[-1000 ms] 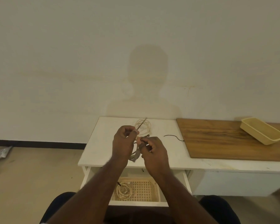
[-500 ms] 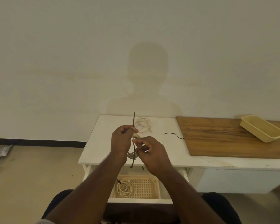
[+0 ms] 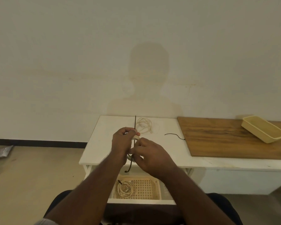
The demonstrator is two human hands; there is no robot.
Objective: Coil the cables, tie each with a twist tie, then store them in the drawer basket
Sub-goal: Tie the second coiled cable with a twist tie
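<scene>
On the floor at far left lies a crumpled grey wrapper [image 3: 3, 151], close to the dark skirting at the foot of the wall. To its right stands a white desk [image 3: 101, 148] with its drawer [image 3: 141, 201] pulled open toward the viewer. Inside the drawer sits a cream lattice basket [image 3: 146, 186], and in the basket's left part rests a tied cable coil [image 3: 124, 189], bound by a dark tie at its upper left.

Above the desk's front edge, the left hand [image 3: 121, 143] has its fingers curled around a white coiled cable [image 3: 133, 144], with the thumb and forefinger pinching a dark twist tie [image 3: 135, 124]. One end of the tie stands nearly upright above the hand; the other end hangs curved below the hands toward the drawer. Just to the right, touching the same coil, the right hand [image 3: 150, 155] has its fingers bent inward and pressed on the coil and the tie; whether they pinch the tie cannot be told, as the fingertips are hidden.

Behind the hands, near the back of the desk, lies a loose white cable [image 3: 144, 125], uncoiled in irregular loops. Further right on the white surface lies a spare twist tie [image 3: 174, 135], its right end reaching the edge of a wooden board [image 3: 225, 140]. At the board's far right corner rests a tilted cream tray [image 3: 264, 133], with thin cable ends showing just beside it at the picture's edge.
</scene>
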